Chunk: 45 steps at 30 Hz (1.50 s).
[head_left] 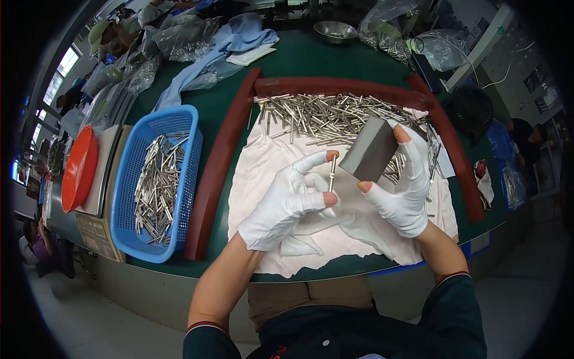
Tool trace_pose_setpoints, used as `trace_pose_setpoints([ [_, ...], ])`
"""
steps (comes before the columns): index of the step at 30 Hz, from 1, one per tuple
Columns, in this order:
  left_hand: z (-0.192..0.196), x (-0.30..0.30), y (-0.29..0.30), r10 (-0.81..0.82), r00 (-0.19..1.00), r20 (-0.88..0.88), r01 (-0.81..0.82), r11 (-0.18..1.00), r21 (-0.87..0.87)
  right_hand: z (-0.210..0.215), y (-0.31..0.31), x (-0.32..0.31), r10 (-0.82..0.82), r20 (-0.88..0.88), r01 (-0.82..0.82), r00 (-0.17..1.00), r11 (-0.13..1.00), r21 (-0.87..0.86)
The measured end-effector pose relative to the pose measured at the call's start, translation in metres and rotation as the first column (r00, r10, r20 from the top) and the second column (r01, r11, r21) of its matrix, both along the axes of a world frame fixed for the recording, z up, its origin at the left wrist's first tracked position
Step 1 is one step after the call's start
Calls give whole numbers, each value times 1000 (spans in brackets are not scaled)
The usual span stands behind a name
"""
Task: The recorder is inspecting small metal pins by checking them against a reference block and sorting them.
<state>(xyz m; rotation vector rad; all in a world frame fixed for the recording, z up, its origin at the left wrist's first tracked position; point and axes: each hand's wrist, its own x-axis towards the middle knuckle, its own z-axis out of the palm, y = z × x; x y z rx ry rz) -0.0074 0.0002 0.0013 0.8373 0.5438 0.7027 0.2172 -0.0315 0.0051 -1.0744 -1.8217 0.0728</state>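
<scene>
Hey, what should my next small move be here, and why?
Probably bring the grey block in your right hand gently toward the metal pin. Your left hand already holds the pin up by its two ends, and the block's lower left corner sits close beside it, though I can't tell whether they touch.

Glossy metal pins point(311, 116), matt block point(372, 149)
</scene>
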Motion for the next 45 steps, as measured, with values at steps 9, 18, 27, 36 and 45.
trace_pose_setpoints([
  [9, 0, 2, 0, -7, 1000, 30, 7, 1000, -16, -4, 1, -9, 28, 44, -28, 999, 1000, -2],
  [18, -1, 5, -2, 30, 999, -27, -29, 999, 24, -1, 0, -10, 8, 38, -6, 999, 999, -45],
  [27, -4, 6, -1, 31, 998, 52, -29, 999, -41, -3, 0, -9, 28, -55, -36, 998, 990, -137],
  [36, 8, 11, -3, 39, 997, 65, -31, 991, -129, -8, 7, -7, -80, 187, 37, 979, 974, 223],
  [45, -2, 1, 1, 35, 998, -49, -32, 998, 60, -4, 5, 1, -100, 66, 92, 993, 989, 113],
])
